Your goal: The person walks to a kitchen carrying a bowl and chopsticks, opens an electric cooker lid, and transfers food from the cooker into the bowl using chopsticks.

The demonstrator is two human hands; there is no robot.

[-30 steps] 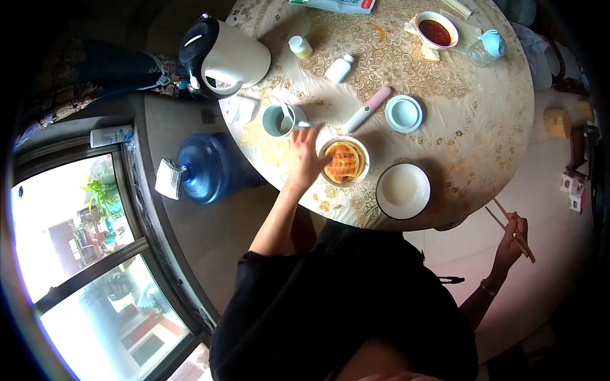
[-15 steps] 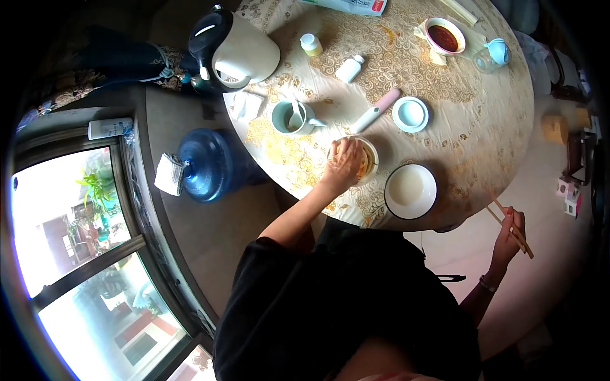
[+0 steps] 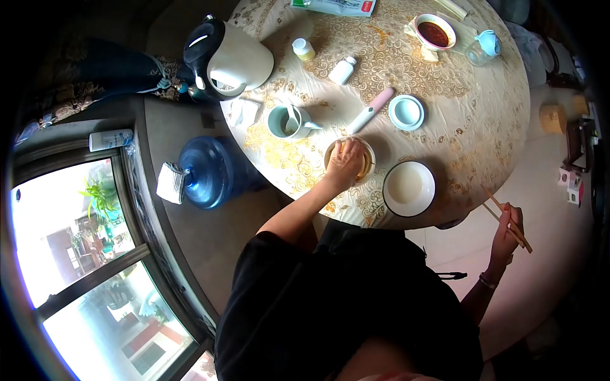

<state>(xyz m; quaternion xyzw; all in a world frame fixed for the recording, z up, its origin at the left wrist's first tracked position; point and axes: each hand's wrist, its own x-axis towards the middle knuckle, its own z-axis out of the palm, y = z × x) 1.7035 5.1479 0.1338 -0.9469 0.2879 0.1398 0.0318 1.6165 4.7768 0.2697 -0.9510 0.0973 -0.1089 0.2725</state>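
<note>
- Change: a second ago left hand [image 3: 344,162] hung spread beside the near bowl [image 3: 373,157]; now it's down over it, fingers inside. Versus half a second ago, little change.
- Bread: golden round bread [image 3: 365,167] sits in that bowl; it showed almost fully a second ago, now mostly covered by the hand, just a sliver at the right.
- Left hand: fingers bent and pointing down, apparently touching the bread; fingertips hidden, can't tell if it grips or only presses.
- Right hand [image 3: 508,230]: closed around wooden chopsticks [image 3: 523,240], off the table's right edge; tips slightly apart, pointing up-left toward the tablecloth [image 3: 470,143]. Same grip as in both earlier frames.
- Around the near bowl: white bowl [image 3: 426,190] with pale liquid just to the right; mug [image 3: 278,120] with spoon [image 3: 292,118] to the upper left; pink-and-white utensil [image 3: 370,111] just above; light blue dish [image 3: 406,112] upper right. These look unmoved on the table.
</note>
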